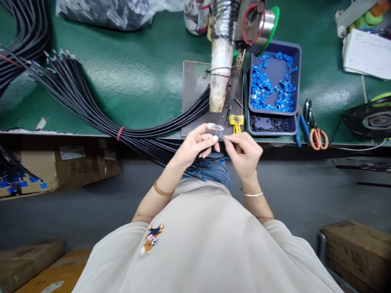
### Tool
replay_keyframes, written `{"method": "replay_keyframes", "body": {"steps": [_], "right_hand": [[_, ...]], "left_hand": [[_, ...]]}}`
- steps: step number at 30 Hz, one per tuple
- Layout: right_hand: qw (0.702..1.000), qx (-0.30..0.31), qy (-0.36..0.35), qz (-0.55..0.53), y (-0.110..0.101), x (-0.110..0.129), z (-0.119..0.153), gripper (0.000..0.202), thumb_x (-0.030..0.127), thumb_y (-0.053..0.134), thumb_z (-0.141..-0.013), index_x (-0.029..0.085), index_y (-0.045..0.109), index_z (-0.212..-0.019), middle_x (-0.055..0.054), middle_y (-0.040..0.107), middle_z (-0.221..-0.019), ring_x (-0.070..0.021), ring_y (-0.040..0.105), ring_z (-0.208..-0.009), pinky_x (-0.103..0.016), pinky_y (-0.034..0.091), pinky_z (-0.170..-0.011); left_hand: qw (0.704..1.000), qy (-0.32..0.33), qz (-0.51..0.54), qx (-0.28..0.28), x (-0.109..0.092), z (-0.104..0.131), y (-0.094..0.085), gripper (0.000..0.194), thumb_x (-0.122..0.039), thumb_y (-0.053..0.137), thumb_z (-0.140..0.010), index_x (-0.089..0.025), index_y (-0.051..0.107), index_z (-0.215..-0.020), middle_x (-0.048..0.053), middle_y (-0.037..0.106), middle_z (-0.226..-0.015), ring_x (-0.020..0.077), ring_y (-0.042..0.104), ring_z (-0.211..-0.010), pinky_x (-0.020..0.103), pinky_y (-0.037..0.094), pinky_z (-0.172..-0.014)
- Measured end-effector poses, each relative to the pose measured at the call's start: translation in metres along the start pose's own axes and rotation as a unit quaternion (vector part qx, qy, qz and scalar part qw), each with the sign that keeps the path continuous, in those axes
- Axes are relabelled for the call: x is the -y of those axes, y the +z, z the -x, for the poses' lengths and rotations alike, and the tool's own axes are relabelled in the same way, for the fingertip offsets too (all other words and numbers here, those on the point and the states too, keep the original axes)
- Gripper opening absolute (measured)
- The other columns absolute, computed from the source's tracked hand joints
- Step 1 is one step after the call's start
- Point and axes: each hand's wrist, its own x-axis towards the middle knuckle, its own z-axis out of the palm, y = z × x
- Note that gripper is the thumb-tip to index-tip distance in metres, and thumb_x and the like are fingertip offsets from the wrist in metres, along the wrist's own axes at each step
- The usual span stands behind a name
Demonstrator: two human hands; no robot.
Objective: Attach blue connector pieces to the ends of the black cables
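Observation:
Just over the bench's front edge, my left hand has its thumb and fingers pinched on the end of a cable, where small bluish wires stick out. White wraps cover two of its fingertips. Facing it, my right hand is closed, thumb and forefinger meeting at the tips of those wires. What lies inside its curled fingers is hidden. A bundle of black cables, tied with a red band, runs in from the left. Some of its ends, with blue connectors, hang over my lap beneath my left hand.
A white-wrapped duct and solder spool overhang the dark board. Right of them are a tray of blue connectors, a lower tray of black parts, blue-handled pliers, orange-handled scissors and a fan.

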Motion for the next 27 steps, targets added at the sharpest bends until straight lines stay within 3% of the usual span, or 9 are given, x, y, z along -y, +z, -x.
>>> {"method": "replay_keyframes", "body": {"steps": [3,5,8,10,12,15,18,21,27], "right_hand": [[0.985,-0.07,0.122,-0.102,-0.015,-0.003,-0.005,0.009,0.021,0.067,-0.085,0.024,0.075,-0.088,0.0,0.068,-0.081,-0.0099,0.061,-0.07,-0.023,0.044,-0.056],[0.968,-0.089,0.169,-0.16,-0.024,-0.006,-0.009,0.006,0.023,0.07,-0.083,0.024,0.075,-0.086,0.0,0.067,-0.079,-0.0087,0.06,-0.067,-0.021,0.042,-0.053],[0.957,-0.096,0.204,-0.185,-0.035,-0.008,-0.012,0.007,0.026,0.075,-0.079,0.024,0.073,-0.085,0.002,0.066,-0.077,-0.0054,0.054,-0.057,-0.019,0.036,-0.047],[0.96,-0.115,0.196,-0.161,-0.038,-0.006,-0.013,0.006,0.025,0.075,-0.078,0.024,0.072,-0.083,0.003,0.066,-0.075,-0.0052,0.053,-0.058,-0.018,0.036,-0.048],[0.967,-0.125,0.179,-0.134,-0.039,-0.004,-0.013,0.004,0.023,0.075,-0.079,0.024,0.072,-0.081,0.003,0.065,-0.075,-0.0056,0.054,-0.061,-0.019,0.037,-0.05],[0.97,-0.089,0.183,-0.135,-0.036,-0.001,-0.012,0.002,0.023,0.073,-0.08,0.023,0.073,-0.081,0.002,0.064,-0.079,-0.0061,0.053,-0.063,-0.02,0.038,-0.052],[0.965,-0.02,0.205,-0.163,-0.028,0.0,-0.011,0.003,0.024,0.072,-0.081,0.023,0.074,-0.084,0.001,0.064,-0.081,-0.006,0.052,-0.062,-0.021,0.036,-0.051],[0.959,0.034,0.215,-0.18,-0.018,-0.002,-0.011,0.005,0.026,0.071,-0.082,0.022,0.075,-0.084,0.0,0.066,-0.082,-0.0072,0.053,-0.064,-0.022,0.035,-0.052],[0.949,0.089,0.232,-0.194,-0.006,-0.008,-0.011,0.01,0.03,0.072,-0.08,0.02,0.075,-0.083,-0.001,0.067,-0.082,-0.0065,0.049,-0.06,-0.022,0.03,-0.049]], "left_hand": [[0.991,-0.031,-0.019,0.132,-0.016,-0.007,-0.012,0.028,-0.044,0.075,-0.077,-0.017,0.071,-0.083,0.002,0.064,-0.059,0.0043,0.041,-0.038,0.02,0.026,-0.037],[0.974,-0.012,-0.093,0.208,-0.033,-0.011,-0.009,0.022,-0.039,0.075,-0.077,-0.017,0.074,-0.079,0.004,0.066,-0.061,0.0084,0.051,-0.046,0.022,0.034,-0.043],[0.894,0.055,-0.333,0.295,-0.053,-0.01,0.014,0.011,-0.019,0.066,-0.083,-0.017,0.075,-0.086,0.008,0.075,-0.084,0.0152,0.068,-0.072,0.025,0.048,-0.065],[0.823,0.109,-0.521,0.199,-0.056,-0.005,0.032,0.017,-0.008,0.057,-0.082,-0.013,0.072,-0.077,0.009,0.072,-0.075,0.016,0.065,-0.068,0.027,0.045,-0.064],[0.794,0.139,-0.586,0.079,-0.047,-0.002,0.042,0.018,-0.008,0.053,-0.083,-0.011,0.07,-0.078,0.008,0.067,-0.069,0.0152,0.061,-0.063,0.027,0.041,-0.06],[0.883,0.165,-0.432,-0.079,-0.025,-0.001,0.041,0.01,-0.016,0.058,-0.084,-0.013,0.068,-0.084,0.0,0.057,-0.06,0.0079,0.048,-0.054,0.021,0.034,-0.053],[0.971,0.074,-0.188,-0.125,-0.008,-0.003,0.03,0.014,-0.028,0.066,-0.081,-0.014,0.063,-0.081,-0.006,0.044,-0.053,0.0032,0.034,-0.044,0.018,0.024,-0.044],[0.988,0.024,-0.08,-0.131,-0.002,-0.005,0.024,0.025,-0.035,0.074,-0.075,-0.015,0.06,-0.076,-0.008,0.04,-0.05,0.0013,0.028,-0.041,0.017,0.021,-0.041],[0.988,0.037,-0.083,-0.124,-0.002,-0.005,0.025,0.028,-0.035,0.079,-0.07,-0.014,0.06,-0.073,-0.008,0.044,-0.05,0.0005,0.033,-0.043,0.015,0.024,-0.04]]}}
